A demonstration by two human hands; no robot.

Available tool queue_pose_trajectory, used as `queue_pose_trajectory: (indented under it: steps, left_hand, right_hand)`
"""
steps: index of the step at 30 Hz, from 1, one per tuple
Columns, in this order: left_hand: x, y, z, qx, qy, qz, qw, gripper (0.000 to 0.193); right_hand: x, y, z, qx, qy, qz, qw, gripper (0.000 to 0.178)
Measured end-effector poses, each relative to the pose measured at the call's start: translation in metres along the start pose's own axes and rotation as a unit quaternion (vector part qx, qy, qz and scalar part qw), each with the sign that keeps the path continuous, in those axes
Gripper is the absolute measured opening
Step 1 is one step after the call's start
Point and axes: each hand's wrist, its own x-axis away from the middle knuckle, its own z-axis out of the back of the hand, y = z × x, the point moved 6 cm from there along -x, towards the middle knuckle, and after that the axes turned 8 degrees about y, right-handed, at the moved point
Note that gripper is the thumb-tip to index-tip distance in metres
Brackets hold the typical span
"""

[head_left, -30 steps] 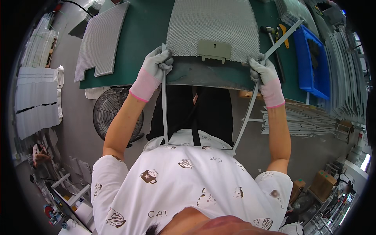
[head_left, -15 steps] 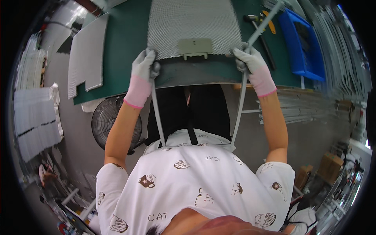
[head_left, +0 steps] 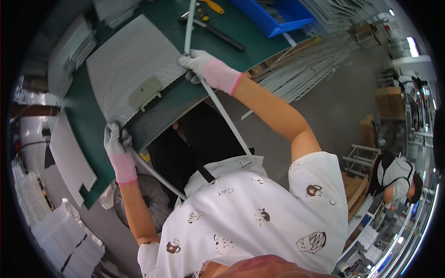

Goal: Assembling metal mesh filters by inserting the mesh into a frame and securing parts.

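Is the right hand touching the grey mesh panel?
Touching. The head view shows the right hand gripping the corner of the grey mesh panel together with a pale strip.

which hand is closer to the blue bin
Right. The right hand grips the mesh panel's far corner, just below the blue bin. The left hand holds the panel's opposite corner at the table edge, much farther away.

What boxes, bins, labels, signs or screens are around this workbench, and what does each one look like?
Blue plastic bin: top of the green bench, open, rectangular.
Cardboard box: far right on the floor, brown, squarish.
Second cardboard box: just below it, brown.
Labels, signs, screens: none that I can make out.
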Motion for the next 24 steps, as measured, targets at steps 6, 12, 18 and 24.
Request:
queue_pose_trajectory:
  steps: [6, 12, 18, 24]
  left_hand:
    - [-0.001, -0.002, -0.002, -0.001, -0.010, -0.003, 1.000, 0.006]
    - [0.006, 0.002, -0.010, -0.019, -0.017, -0.004, 1.000, 0.008]
    - [-0.004, 0.003, -0.003, 0.013, 0.014, 0.054, 0.998, 0.014]
    - [-0.011, 0.001, -0.003, 0.008, 0.000, -0.002, 1.000, 0.034]
  right_hand:
    - [-0.001, 0.005, 0.004, -0.028, 0.000, -0.022, 0.999, 0.032]
    - [-0.006, 0.007, -0.007, -0.209, -0.103, -0.086, 0.969, 0.030]
    - [-0.001, 0.004, -0.001, -0.187, -0.087, -0.085, 0.975, 0.033]
    - [-0.007, 0.015, -0.016, -0.194, -0.041, -0.030, 0.980, 0.039]
